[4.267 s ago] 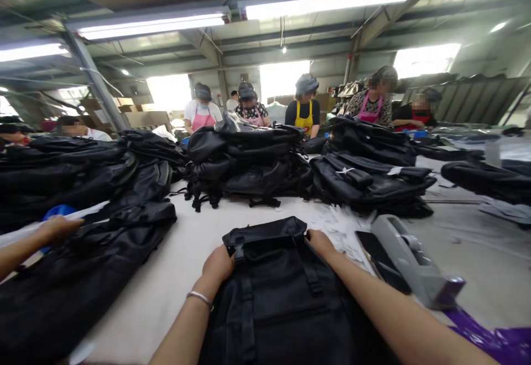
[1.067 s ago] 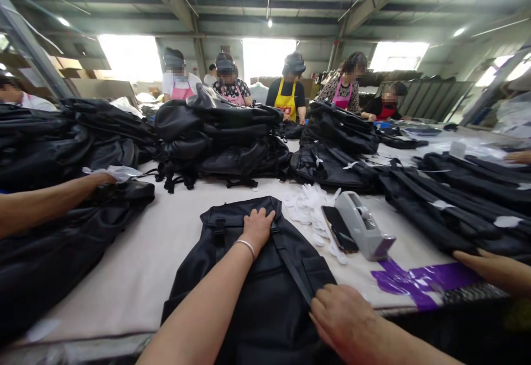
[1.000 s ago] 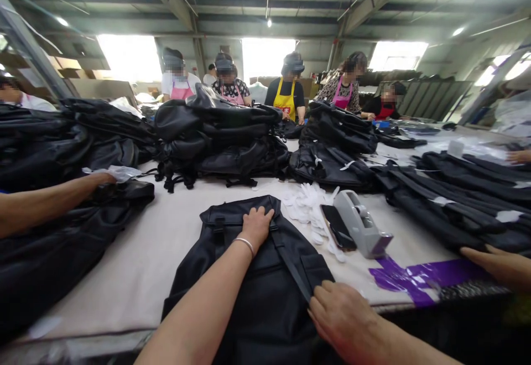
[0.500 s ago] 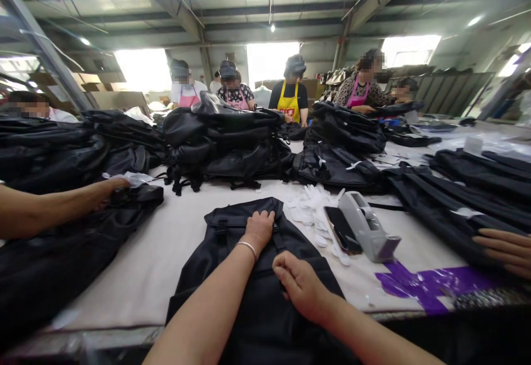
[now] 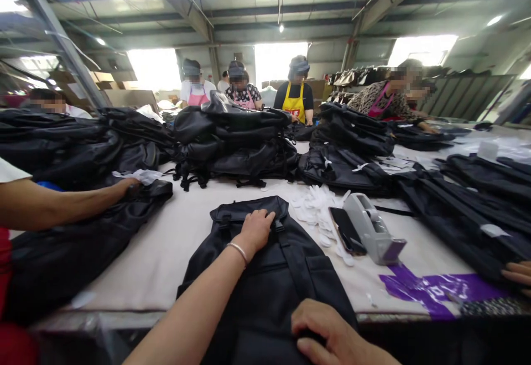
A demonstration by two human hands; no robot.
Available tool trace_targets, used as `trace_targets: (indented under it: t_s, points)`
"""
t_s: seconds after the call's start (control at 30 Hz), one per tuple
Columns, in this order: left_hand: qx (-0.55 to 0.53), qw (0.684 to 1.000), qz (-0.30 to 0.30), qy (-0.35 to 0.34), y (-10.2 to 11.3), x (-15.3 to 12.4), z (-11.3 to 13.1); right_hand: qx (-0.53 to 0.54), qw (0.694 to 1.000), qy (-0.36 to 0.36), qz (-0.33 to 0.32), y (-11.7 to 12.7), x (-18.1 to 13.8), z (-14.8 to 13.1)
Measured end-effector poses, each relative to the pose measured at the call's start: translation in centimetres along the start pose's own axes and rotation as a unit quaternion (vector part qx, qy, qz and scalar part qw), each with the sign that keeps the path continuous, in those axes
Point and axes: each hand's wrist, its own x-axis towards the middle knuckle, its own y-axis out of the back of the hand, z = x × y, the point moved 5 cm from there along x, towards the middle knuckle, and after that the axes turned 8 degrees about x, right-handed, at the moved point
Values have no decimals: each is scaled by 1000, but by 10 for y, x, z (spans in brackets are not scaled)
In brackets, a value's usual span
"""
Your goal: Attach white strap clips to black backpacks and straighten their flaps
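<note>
Black, smooth material was covered by the fingers of the left hand point(image 5: 258, 229), which were laid unclenched across the top flap point(image 5: 232, 210) of a backpack point(image 5: 267, 293), close beside a buckle point(image 5: 279, 225). The fingers of the right hand point(image 5: 323, 326) were curled over the lower part of the same backpack; whether any of its material was pinched between them and the thumb could not be told. A pale bracelet point(image 5: 238, 251) was worn on the left wrist.

The backpack was laid lengthwise on a pale table point(image 5: 178, 254), directly before the person, with its flap turned away and its lower part extended past the near edge. A strap point(image 5: 294, 260) was seen running down its front.

To the right of the flap, small white pieces point(image 5: 313, 207) were scattered, and a phone point(image 5: 347, 231) was set just beside a grey tape dispenser point(image 5: 369, 224). Nearer the edge, purple tape point(image 5: 431, 292) was stuck down.

On the left, another black bag point(image 5: 83, 260) was reached over by a co-worker's arm point(image 5: 62, 204); at the right edge, another person's hand point(image 5: 518, 274) was placed against dark bags point(image 5: 456, 204). Farther back, black bags were heaped in a pile point(image 5: 249, 138), beyond which a person in a yellow apron point(image 5: 294, 102) could be seen.
</note>
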Motion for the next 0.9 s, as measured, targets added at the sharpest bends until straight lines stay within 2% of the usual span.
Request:
trace_targets:
  t_s: [0.07,0.17,0.23,0.33,0.47,0.53,0.67,0.77,0.83,0.9]
  points:
    - [0,999,23,32,16,-31,-18,8,1000,-17,-24,5,-3,-5]
    - [3,984,48,173,26,-91,-51,-26,997,-62,-46,10,8,-8]
    - [0,971,19,239,21,-128,-64,-48,995,-74,-56,10,24,-11]
    - [-3,967,-22,255,13,-160,-63,-82,991,-65,-81,-2,54,-20]
    - [-2,968,-36,247,17,-168,-49,-120,983,-29,-139,-33,84,-31]
    - [1,967,-34,252,20,-170,-44,-124,982,-19,-144,-45,93,-33]
    - [-10,964,-16,267,21,-181,-41,-129,987,-29,-96,-51,104,-23]
    - [-38,965,-34,256,17,-187,-38,-141,988,-16,-56,-47,117,-16]
    - [-76,964,-28,255,22,-189,-38,-159,986,24,-35,-48,129,-15]
    - [-171,951,-16,256,32,-189,-44,-165,982,92,-27,-53,144,-18]
